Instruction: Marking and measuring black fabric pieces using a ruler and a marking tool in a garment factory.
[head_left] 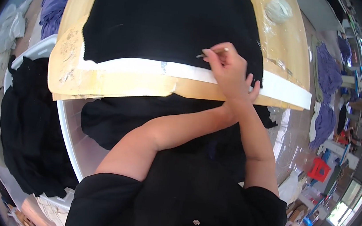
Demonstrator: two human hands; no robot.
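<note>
A black knitted garment piece (164, 22) lies flat on a tan board-topped table, its ribbed lower edge over a long white strip (137, 64). My right hand (230, 69) is over the lower right part of the knit, thumb and fingers pinched on a small thin metallic tool (200, 56) whose kind I cannot make out. My left forearm crosses beneath the right wrist. Of my left hand (252, 90) only some fingers show, apart from each other at the knit's lower right corner; my right hand and wrist hide the rest.
A tied clear plastic bag (278, 10) rests at the table's far right. Left of me, black cloth (36, 128) fills a white plastic bin (67, 136). More black fabric (117, 119) lies below the table edge. Purple cloth piles (60, 1) and a red stool (318, 169) stand farther off.
</note>
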